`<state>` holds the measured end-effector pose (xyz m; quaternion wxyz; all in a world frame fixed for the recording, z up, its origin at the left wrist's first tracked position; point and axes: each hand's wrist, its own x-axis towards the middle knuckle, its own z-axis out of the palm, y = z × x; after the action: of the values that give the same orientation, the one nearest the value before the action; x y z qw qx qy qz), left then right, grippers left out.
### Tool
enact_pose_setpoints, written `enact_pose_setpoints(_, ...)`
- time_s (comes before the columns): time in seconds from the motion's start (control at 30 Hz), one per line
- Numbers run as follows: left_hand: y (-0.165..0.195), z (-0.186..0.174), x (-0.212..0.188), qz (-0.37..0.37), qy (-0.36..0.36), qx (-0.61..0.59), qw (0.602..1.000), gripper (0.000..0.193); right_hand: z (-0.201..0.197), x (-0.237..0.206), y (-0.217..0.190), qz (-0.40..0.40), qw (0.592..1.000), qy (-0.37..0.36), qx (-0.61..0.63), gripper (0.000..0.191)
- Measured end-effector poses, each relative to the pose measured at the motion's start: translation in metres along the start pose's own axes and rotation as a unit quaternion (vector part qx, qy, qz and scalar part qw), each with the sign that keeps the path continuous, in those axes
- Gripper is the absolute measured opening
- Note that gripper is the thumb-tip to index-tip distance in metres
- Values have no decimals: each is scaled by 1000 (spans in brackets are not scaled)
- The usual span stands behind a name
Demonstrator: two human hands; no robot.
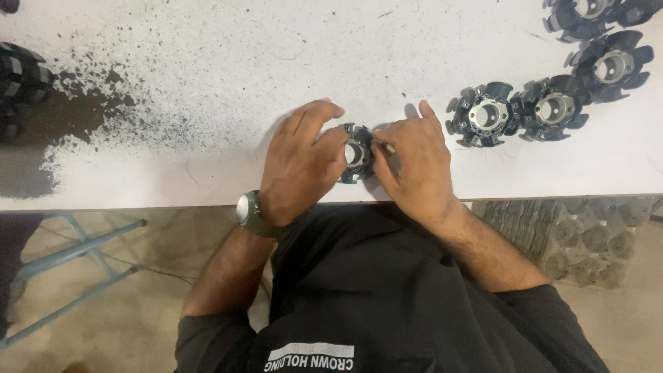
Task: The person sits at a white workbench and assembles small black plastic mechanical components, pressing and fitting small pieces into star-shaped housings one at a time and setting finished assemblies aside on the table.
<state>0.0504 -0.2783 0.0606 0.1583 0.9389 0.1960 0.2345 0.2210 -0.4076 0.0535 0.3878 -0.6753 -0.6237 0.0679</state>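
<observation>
A round black part with radial fins and a metal-ringed centre hole stands near the front edge of the white table. My left hand, with a wristwatch, grips it from the left side. My right hand holds it from the right and pinches a thin pointed tool against its rim. Both hands cover much of the part.
Several matching finned black parts lie at the right and far right corner. Dark powder and worn paint mark the table's left side, with more black parts at the left edge. A stool frame stands below.
</observation>
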Motion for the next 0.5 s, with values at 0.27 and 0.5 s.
enact_pose_setpoints(0.27, 13, 0, -5, -85, 10, -132, 988, 18, 0, -4, 0, -29, 999, 17, 5, 25)
enact_pose_setpoints(0.5, 17, 4, -10, -112, 26, -139, 984, 15, 7, -13, -3, -43, 999, 29, 1, 27)
